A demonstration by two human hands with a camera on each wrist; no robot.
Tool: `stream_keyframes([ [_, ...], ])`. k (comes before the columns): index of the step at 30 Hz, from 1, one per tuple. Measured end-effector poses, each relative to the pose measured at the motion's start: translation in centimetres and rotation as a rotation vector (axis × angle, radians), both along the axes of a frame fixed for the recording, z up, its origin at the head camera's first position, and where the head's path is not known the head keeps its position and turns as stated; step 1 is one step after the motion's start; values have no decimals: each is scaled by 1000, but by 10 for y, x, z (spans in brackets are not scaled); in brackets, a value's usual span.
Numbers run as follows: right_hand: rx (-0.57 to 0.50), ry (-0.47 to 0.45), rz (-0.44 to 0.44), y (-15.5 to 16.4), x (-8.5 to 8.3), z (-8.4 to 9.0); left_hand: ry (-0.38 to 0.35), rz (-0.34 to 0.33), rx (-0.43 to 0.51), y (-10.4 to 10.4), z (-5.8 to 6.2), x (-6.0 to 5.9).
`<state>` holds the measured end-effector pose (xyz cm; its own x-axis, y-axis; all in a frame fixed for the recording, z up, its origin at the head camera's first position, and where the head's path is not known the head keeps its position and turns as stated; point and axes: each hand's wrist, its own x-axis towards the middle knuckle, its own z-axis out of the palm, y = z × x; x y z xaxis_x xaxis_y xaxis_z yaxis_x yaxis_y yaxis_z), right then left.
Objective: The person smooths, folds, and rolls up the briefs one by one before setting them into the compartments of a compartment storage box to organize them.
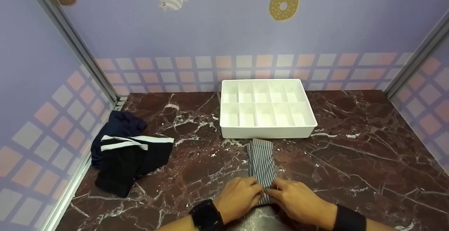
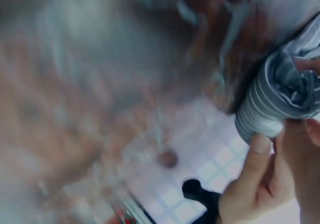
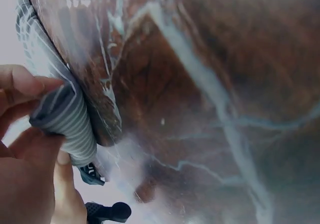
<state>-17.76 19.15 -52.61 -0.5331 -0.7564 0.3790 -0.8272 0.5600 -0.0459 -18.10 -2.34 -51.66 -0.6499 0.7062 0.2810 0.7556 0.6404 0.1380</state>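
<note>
The marble desk fills the lower frame, with bare room at right. A white divided tray sits centre, dark clothes at left. Just below the tray lies a striped cloth, its near end rolled and pinched by left hand and right hand, fingers curled round it at bottom centre.

Organizer tray behind rolled cloth; garment pile left
</note>
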Motion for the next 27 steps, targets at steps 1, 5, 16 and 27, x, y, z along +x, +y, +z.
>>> stream_keyframes([
  [1, -3, -6, -12, 0, -1, 0, 60, -2, -13, 0, -1, -1],
  [5, -24, -5, -64, -2, -5, -2, 246, -3, -52, -2, -2, -5],
  [16, -107, 116, -116, -7, -6, -1, 113, 17, -234, 1, 5, 0],
  [27, 24, 18, -102, -4, -7, 0, -304, 115, -57, 0, 19, -13],
])
